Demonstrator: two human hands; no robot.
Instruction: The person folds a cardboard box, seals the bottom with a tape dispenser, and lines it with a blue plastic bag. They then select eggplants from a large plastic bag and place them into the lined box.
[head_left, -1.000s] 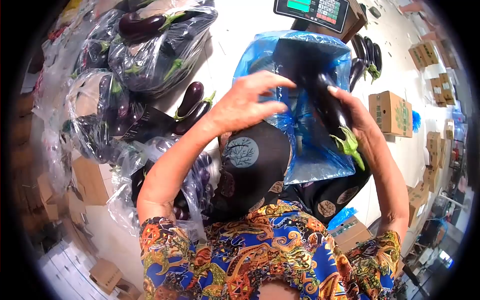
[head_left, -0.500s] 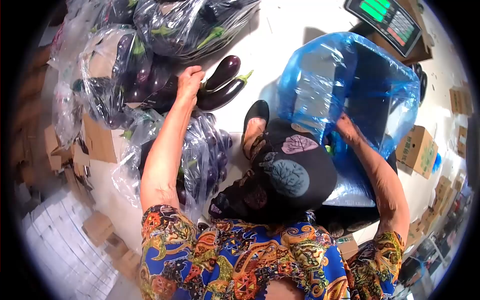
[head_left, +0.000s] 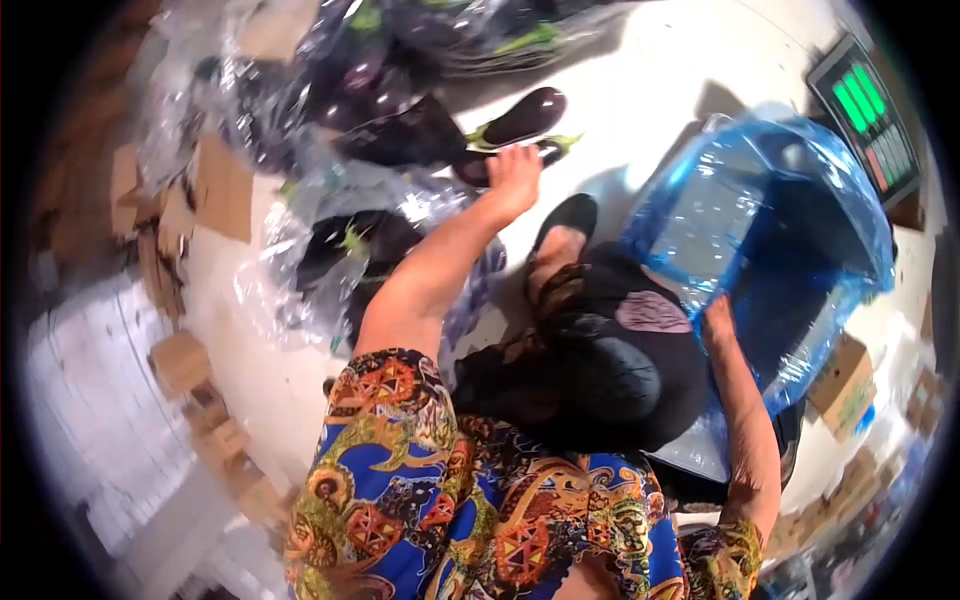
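Observation:
My left hand (head_left: 516, 178) lies over a dark purple eggplant on the white floor, its fingers curled round the fruit's middle. Just beyond it rests a second eggplant (head_left: 527, 114), its green stem toward the left. On the right, my right hand (head_left: 717, 320) is at the near edge of a blue plastic bag (head_left: 690, 215) that lines an open container; its fingertips are partly hidden by the film, and what they hold cannot be made out. Clear plastic bags (head_left: 400, 190) with several eggplants lie left of my left hand.
A scale display (head_left: 863, 110) with green digits stands at the upper right. Cardboard boxes are at the right (head_left: 842, 385) and left (head_left: 223, 188). My foot in a black shoe (head_left: 570, 225) is between the eggplants and the blue bag.
The view has shifted, so the scene sits differently. My left hand has moved from the left of the two loose eggplants onto the nearer one. My right hand stays at the blue bag.

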